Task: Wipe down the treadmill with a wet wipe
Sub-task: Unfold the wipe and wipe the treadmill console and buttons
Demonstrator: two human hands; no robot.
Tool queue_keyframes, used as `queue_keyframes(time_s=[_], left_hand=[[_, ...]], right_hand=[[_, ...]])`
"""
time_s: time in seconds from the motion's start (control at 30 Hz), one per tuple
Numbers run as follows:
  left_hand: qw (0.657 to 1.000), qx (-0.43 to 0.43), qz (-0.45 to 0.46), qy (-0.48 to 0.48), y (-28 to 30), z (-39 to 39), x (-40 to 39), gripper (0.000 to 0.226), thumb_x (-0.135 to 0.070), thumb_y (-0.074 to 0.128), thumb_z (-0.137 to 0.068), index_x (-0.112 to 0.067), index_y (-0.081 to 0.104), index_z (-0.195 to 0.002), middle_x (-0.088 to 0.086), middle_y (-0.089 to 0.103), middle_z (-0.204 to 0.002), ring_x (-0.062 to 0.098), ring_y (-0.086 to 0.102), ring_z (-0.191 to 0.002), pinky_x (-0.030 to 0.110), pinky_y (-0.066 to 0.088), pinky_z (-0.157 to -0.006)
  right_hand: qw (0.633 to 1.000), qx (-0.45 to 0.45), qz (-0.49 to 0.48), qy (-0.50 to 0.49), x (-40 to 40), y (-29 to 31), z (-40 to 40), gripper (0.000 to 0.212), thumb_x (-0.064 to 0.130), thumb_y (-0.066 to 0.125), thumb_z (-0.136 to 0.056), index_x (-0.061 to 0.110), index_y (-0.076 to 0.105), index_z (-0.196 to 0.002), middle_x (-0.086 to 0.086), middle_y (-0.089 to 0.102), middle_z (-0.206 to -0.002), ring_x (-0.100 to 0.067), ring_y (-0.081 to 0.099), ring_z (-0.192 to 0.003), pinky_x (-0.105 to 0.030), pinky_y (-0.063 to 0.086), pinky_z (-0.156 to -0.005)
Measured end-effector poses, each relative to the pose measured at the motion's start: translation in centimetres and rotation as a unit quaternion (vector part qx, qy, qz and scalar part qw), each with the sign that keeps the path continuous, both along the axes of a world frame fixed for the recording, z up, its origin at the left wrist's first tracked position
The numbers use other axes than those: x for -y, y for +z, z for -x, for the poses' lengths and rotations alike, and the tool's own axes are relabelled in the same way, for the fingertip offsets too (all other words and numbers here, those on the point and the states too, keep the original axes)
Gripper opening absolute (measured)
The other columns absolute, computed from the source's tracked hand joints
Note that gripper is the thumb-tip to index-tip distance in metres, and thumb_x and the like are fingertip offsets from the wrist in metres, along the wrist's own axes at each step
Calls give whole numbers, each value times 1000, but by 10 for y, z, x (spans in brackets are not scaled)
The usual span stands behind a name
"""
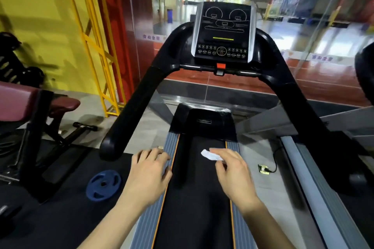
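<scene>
I stand on a black treadmill whose belt (200,204) runs forward between grey side rails. Its console (222,32) with a dark display stands ahead, flanked by a thick black left handrail (131,111) and right handrail (299,107). My right hand (234,176) hovers above the belt and pinches a small crumpled white wet wipe (210,155) between thumb and fingers. My left hand (148,176) hangs over the left side rail, fingers loosely curled, holding nothing.
A blue weight plate (103,185) lies on the dark floor mat at left. A maroon padded bench (30,107) and a yellow frame (97,46) stand further left. A floor socket with a black cable (264,169) sits right of the belt. Glass wall ahead.
</scene>
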State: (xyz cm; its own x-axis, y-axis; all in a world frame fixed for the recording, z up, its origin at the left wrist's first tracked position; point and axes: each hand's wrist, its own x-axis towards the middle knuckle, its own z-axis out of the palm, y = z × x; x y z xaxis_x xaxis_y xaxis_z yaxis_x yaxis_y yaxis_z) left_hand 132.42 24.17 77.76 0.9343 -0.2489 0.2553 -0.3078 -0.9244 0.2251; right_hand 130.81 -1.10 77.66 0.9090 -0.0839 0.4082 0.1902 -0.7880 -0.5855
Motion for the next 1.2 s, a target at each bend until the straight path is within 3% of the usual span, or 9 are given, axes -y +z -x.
queue_keyframes(time_s=[0.1,0.2,0.37,0.47,0.57,0.7,0.83,1.03,1.2], left_hand=[[1000,12,5,-3,38,-38,-3,34,-43,42,-91,-33,64,-114,-11,60,-117,22,57,-110,41,36,-101],[1000,21,4,-10,74,-69,-2,35,-40,44,-90,-30,65,-117,-7,61,-121,23,59,-111,39,29,-103],[999,28,1,-39,124,-113,10,39,-36,54,-93,-29,60,-131,-2,58,-135,23,55,-127,39,19,-111],[998,25,10,-48,146,-144,24,42,-39,48,-95,-30,57,-135,-4,54,-141,22,47,-135,41,20,-115],[997,34,11,-65,157,-176,45,41,-37,53,-95,-29,58,-135,-4,53,-143,23,44,-139,45,25,-118],[995,60,2,-76,159,-226,74,39,-37,60,-90,-29,63,-128,-4,59,-134,24,53,-131,49,36,-114],[993,78,1,-90,158,-293,107,37,-41,52,-90,-32,62,-125,-7,58,-129,20,54,-122,45,39,-109],[994,84,-8,-65,173,-383,154,44,-47,37,-88,-36,63,-121,-11,58,-125,17,57,-114,39,44,-102],[995,81,-14,-53,176,-442,176,39,-45,45,-87,-36,63,-120,-11,58,-124,16,58,-113,40,44,-102]], right_hand=[[999,-26,9,-23,-4,42,-36,44,8,52,-92,35,64,-124,21,63,-116,-4,55,-111,-27,49,-91],[998,-48,24,-38,-1,82,-60,42,9,51,-93,36,61,-124,17,63,-114,-7,56,-108,-28,48,-86],[996,-43,52,-52,16,133,-95,39,6,56,-92,29,66,-122,16,65,-122,-10,57,-115,-27,46,-96],[996,-28,59,-63,31,152,-115,37,7,57,-92,27,68,-121,18,66,-117,-9,58,-110,-25,45,-90],[995,-21,46,-83,53,162,-139,35,10,57,-93,29,68,-120,19,65,-113,-7,57,-105,-27,47,-84],[995,-12,41,-88,87,162,-186,36,10,57,-92,32,68,-119,22,63,-110,-4,55,-104,-26,47,-83],[995,-21,18,-96,124,166,-252,36,13,54,-95,37,65,-121,26,60,-104,1,50,-101,-12,39,-78],[996,-23,-23,-82,174,178,-362,38,19,47,-97,44,63,-120,23,62,-105,-2,53,-104,-28,51,-85],[997,-14,-33,-62,193,183,-438,39,17,48,-94,43,65,-118,21,64,-102,-2,55,-103,-26,52,-86]])
